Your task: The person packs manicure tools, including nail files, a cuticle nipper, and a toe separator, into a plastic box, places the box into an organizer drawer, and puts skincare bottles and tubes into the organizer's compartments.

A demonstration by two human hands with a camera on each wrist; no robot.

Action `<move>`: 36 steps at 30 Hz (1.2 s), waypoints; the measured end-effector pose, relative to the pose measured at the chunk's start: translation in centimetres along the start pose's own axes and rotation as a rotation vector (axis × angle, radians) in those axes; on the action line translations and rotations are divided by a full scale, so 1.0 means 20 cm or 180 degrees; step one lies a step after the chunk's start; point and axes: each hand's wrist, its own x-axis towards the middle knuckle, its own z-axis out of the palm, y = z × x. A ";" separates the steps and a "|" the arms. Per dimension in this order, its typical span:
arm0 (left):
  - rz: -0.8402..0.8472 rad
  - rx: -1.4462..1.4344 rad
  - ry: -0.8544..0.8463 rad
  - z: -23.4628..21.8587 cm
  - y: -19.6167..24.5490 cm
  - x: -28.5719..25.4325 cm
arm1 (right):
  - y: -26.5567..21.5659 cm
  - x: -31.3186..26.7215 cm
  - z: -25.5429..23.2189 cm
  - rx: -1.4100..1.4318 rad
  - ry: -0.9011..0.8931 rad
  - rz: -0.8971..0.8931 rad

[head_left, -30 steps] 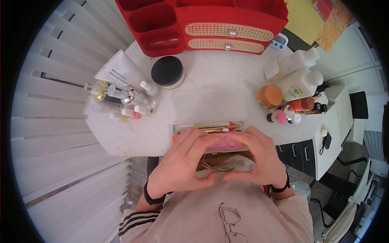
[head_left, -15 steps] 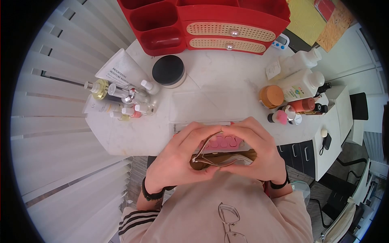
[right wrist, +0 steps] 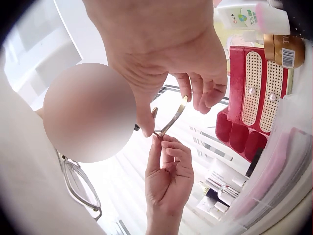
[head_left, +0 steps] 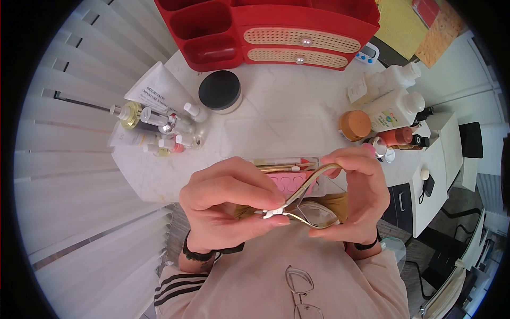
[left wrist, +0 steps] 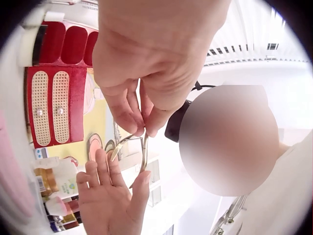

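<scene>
One gold nipper (head_left: 300, 193) up: my left hand (head_left: 231, 199) pinches its joint end, my right hand (head_left: 364, 196) spreads wide across its handles, near the desk (head_left: 151, 178) edge.

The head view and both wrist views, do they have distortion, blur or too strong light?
Head view: wide-angle bending, black corners; left wrist view: a round blurred patch, much background washed out white; right wrist view: a similar patch, bright white behind the metal nippers.
</scene>
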 end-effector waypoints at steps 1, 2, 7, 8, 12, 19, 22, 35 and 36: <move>0.0044 -0.0094 0.0011 0.01 0.00 0.00 | 0.00 0.00 0.00 0.0159 0.0031 0.0022; 0.0042 -0.0094 0.0017 0.02 0.01 0.00 | -0.01 0.00 0.00 0.0161 0.0025 0.0024; 0.0119 -0.0079 -0.0011 0.04 0.03 0.02 | -0.03 0.01 0.03 0.0292 -0.0085 0.0201; 0.0114 -0.0084 -0.0011 0.04 0.04 0.03 | -0.04 0.01 0.03 0.0291 -0.0083 0.0207; 0.0299 0.0132 -0.0142 0.05 0.05 0.05 | -0.08 0.05 0.02 -0.0027 -0.0365 -0.0070; 0.0197 0.0074 -0.0158 0.07 0.07 0.06 | -0.09 0.02 0.04 0.0027 -0.0484 -0.0064; 0.0112 -0.0119 -0.0107 0.08 0.07 0.05 | -0.09 0.02 0.03 0.0178 -0.0557 -0.0061; -0.0073 -0.0775 -0.0093 0.11 0.06 0.04 | -0.03 0.03 0.00 0.0878 -0.0853 -0.0091; -0.0086 -0.0753 -0.0089 0.11 0.06 0.04 | -0.02 0.02 0.00 0.0920 -0.0858 -0.0054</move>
